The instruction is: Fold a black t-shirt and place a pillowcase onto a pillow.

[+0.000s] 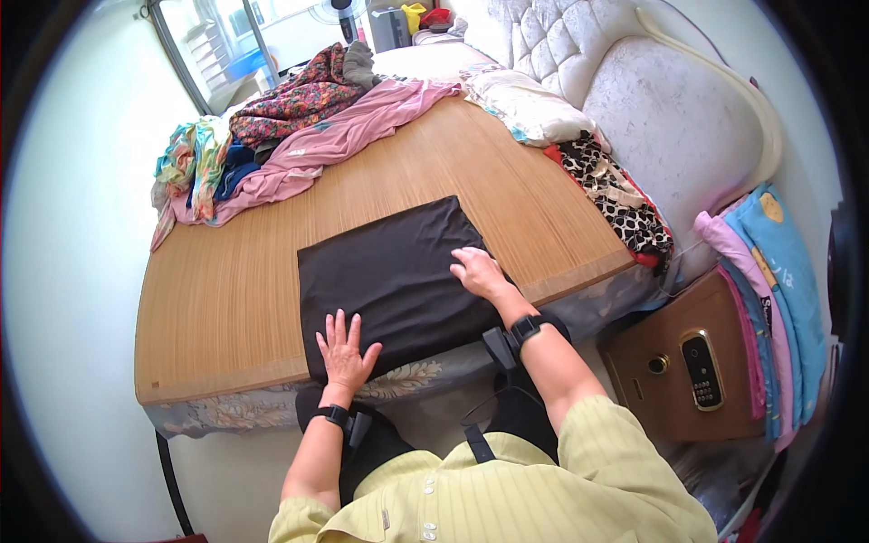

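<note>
A black cloth lies spread in a rough rectangle at the near edge of a bed with a slatted-looking tan mat. My left hand rests on its lower left part, palm down with the fingers apart. On the cloth's right side is my right hand, its fingers slightly bent and touching the fabric. Neither hand visibly grips anything. Faint creases run across the cloth, and its near edge reaches over the side of the bed.
Heaped clothes, including a pink cloth and a floral garment, lie across the far left. A leopard-print cloth lies beside the padded headboard. A brown safe with folded textiles on it stands at the right.
</note>
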A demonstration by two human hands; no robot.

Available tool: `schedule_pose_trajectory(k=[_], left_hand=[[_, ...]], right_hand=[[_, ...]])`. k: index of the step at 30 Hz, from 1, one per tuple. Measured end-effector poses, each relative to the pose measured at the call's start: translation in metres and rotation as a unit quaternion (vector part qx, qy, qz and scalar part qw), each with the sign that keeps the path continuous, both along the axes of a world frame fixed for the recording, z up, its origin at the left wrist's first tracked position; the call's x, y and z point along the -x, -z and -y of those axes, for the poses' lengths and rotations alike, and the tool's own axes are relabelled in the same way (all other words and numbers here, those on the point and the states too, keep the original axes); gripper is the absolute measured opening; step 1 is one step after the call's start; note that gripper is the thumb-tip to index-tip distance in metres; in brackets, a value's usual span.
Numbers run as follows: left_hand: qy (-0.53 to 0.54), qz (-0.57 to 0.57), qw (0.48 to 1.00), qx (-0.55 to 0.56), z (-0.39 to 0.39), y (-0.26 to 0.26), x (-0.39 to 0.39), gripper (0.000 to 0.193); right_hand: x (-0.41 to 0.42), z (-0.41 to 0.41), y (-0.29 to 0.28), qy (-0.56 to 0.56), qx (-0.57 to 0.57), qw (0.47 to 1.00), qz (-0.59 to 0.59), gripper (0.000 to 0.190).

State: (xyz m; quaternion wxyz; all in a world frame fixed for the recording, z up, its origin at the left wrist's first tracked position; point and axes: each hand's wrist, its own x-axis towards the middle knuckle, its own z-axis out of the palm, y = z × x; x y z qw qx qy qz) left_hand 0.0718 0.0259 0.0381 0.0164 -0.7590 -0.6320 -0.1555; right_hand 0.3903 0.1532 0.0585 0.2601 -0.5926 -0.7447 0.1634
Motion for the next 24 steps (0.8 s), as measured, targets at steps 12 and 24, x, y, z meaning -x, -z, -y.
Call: schedule_pose_trajectory(k=[12, 24], left_hand=[[0.093, -0.06, 0.99, 0.088, 0.01, 0.012, -0.033, 0.073], [0.092, -0.043, 0.99, 0.096, 0.01, 0.012, -0.031, 0.075]], right_hand=[[0.002, -0.186, 0.057, 0.011, 0.078, 0.994, 0.073, 0.05], [0.031, -0.084, 0.019, -0.058, -0.145, 0.988, 0.0, 0.043]])
